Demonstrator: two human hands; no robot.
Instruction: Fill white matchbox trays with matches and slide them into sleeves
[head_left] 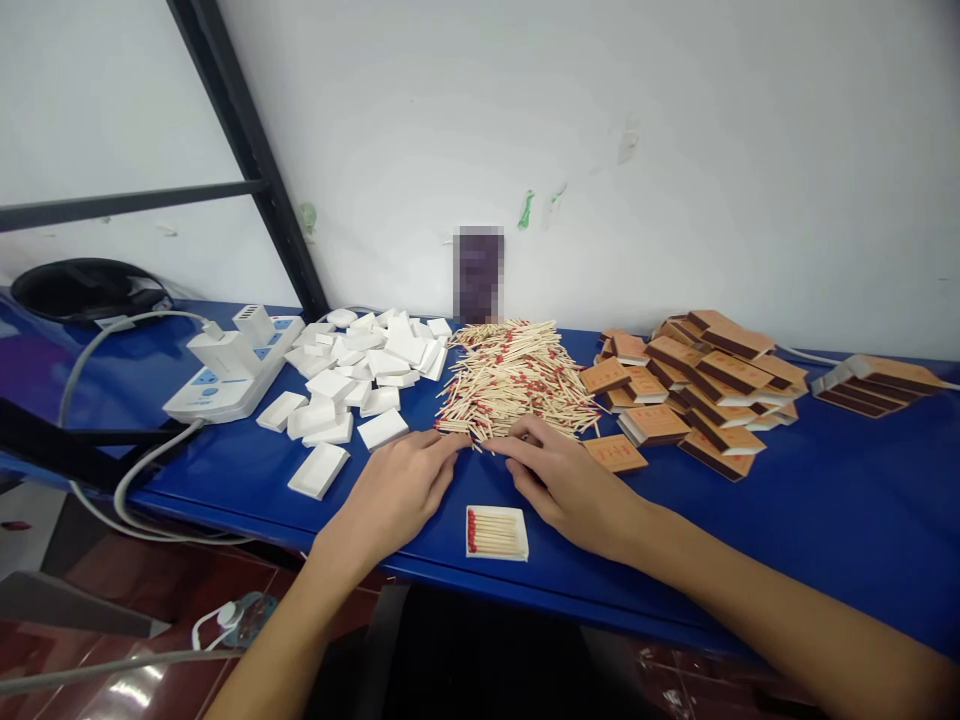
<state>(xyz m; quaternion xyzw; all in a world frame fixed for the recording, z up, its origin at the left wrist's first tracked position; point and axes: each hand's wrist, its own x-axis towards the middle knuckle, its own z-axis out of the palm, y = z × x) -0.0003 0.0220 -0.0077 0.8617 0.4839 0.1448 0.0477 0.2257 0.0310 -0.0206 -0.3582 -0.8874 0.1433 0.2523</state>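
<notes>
A large heap of red-tipped matches (pixel 517 380) lies in the middle of the blue table. At its front edge, the fingertips of my left hand (pixel 397 485) touch loose matches; its fingers are close together, and whether it grips one is too small to tell. My right hand (pixel 574 490) reaches the same edge from the right, index finger stretched out and the other fingers bent apart. Between my hands, nearer the table's front, sits a white tray (pixel 523 548) holding a row of matches with their red heads to the left.
White empty trays (pixel 382 430) are piled left of the matches. Orange matchbox sleeves (pixel 652 425) lie heaped on the right, with more (pixel 874 385) farther right. A power strip (pixel 217 400) with cables and a black frame (pixel 244 150) stand at the left.
</notes>
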